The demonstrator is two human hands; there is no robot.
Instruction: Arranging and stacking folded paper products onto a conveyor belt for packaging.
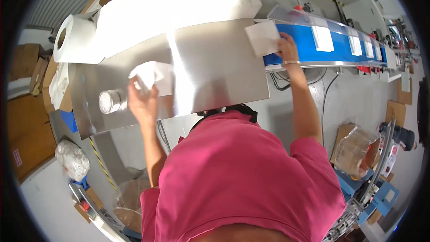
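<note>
My left hand point(142, 100) is closed around the lower part of some white packets point(157, 75) over the left half of the steel table point(219, 71). Fingers and glare hide how many there are. At the near end of the blue conveyor belt point(301, 40), my right hand point(288, 48) pinches the edge of a flat, square white packet point(262, 38). That packet straddles the gap between table and belt. Just left of my left hand stands a small clear jar point(109, 101) with whitish contents.
A long, overexposed white mass point(179, 2) lies along the table's far side, beside a large white roll point(74, 39). Several white packets point(322, 38) lie spaced along the belt, behind a clear guard point(286, 14). Cardboard boxes point(29, 71) stand at far left.
</note>
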